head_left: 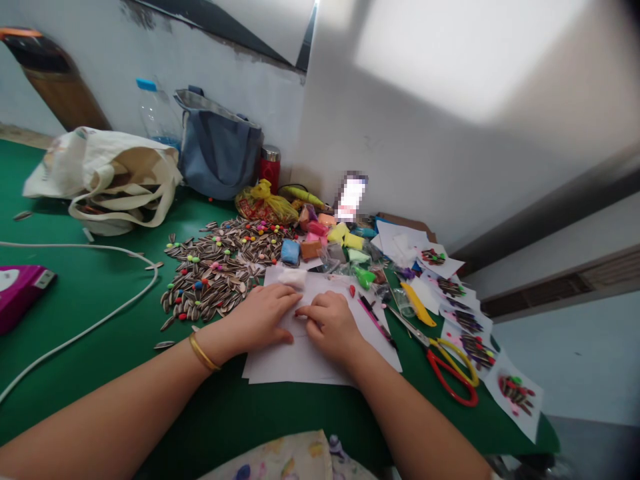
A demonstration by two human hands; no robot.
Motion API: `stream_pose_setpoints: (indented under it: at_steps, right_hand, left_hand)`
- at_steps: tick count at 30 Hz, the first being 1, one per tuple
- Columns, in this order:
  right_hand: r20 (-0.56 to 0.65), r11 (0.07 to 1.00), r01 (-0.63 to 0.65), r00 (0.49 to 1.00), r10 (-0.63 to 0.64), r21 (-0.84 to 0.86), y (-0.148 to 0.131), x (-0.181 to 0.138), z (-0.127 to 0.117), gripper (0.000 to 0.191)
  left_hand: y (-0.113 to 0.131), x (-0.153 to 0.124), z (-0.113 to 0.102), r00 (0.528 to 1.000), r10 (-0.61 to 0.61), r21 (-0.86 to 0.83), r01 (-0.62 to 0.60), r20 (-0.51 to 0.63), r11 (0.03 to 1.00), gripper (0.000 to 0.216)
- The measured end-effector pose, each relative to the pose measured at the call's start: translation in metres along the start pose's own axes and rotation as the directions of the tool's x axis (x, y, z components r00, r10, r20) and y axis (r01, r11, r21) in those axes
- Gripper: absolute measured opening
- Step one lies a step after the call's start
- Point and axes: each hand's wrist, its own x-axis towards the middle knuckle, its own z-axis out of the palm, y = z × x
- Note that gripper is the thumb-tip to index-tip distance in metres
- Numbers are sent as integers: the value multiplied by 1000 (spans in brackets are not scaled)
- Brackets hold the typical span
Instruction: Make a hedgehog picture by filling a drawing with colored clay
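My left hand (263, 317) lies on a stack of white paper (280, 365), its fingers stretched out and the thumb apart. A bracelet circles that wrist. Close by on the same sheets rests my right hand (330, 327), its fingers curled and pressed together near the paper. At its fingertips shows a small dark red spot; whether it is a nail or a held piece I cannot tell. Just beyond the left fingertips sits a white lump in clear wrapping (294, 277). A pink and black pen (376, 321) lies on the paper's right side.
Striped sunflower seeds (215, 283) mixed with coloured bits pile up at the left. Coloured clay packets (310, 249) stand behind the paper. Scissors (453, 367), a yellow utility knife (419, 305) and decorated cards (517, 393) lie at the right. Bags (217, 153) and a phone (351, 197) are farther back.
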Motion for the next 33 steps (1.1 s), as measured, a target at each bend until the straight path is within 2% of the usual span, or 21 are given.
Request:
stream_pose_setpoints:
  at_steps: [6, 14, 20, 26, 29, 33]
  right_hand:
    - [13, 1000, -11, 1000, 11, -18, -1, 0, 0, 27]
    - [-90, 997, -66, 994, 70, 41, 15, -1, -3, 31]
    - [-20, 998, -9, 1000, 10, 59, 11, -3, -5, 33]
    - [72, 999, 32, 997, -32, -6, 3, -3, -3, 33]
    - [65, 999, 39, 997, -39, -4, 3, -3, -2, 33]
    - [-10, 1000, 13, 1000, -13, 25, 5, -3, -3, 34]
  left_hand:
    - [0, 0, -1, 1000, -9, -8, 9, 3, 1000, 69]
    - [1, 0, -2, 1000, -7, -26, 7, 2, 1000, 70]
    - [3, 0, -4, 1000, -17, -10, 17, 17, 1000, 70]
    - [1, 0, -3, 1000, 9, -3, -9, 3, 1000, 70]
    - [0, 0, -2, 1000, 6, -8, -6, -1, 1000, 70]
    - [0, 1, -2, 1000, -9, -15, 9, -2, 1000, 70]
